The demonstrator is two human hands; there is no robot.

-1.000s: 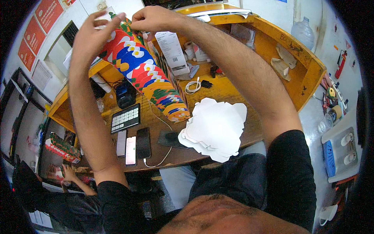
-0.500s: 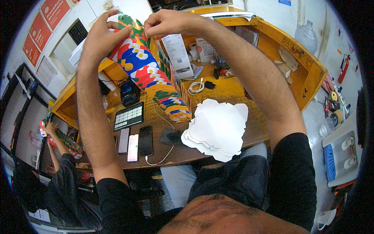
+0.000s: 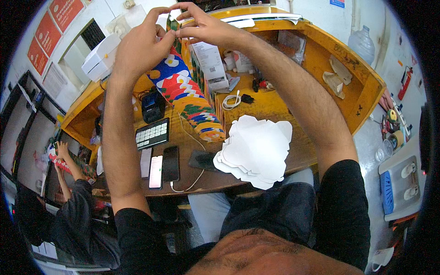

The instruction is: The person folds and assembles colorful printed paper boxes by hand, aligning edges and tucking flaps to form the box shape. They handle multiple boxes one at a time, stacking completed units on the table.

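A long leaning stack of colourful patterned cartons (image 3: 183, 89), red, blue, green and orange, rises from the table away from me. At its top, a green patterned carton (image 3: 172, 24) is held between my two hands. My left hand (image 3: 143, 46) grips its left side, thumb and fingers bent around it. From the other side my right hand (image 3: 206, 28) pinches it, with the index finger reaching over the top. The hands partly hide this piece and the stack's top. Close to me lies a pile of flat white die-cut card sheets (image 3: 256, 151).
Left of the stack lie a tablet (image 3: 153, 134), several phones (image 3: 156, 172) and a black card machine (image 3: 152, 107). A white cable (image 3: 231, 101) is coiled to the right. Raised yellow wooden sides (image 3: 339, 57) edge the table. A co-worker (image 3: 68, 215) handles similar cartons at far left.
My left hand has moved right and closer to my right hand, and its grip is tighter. The green carton at the top now appears narrower between my fingers.
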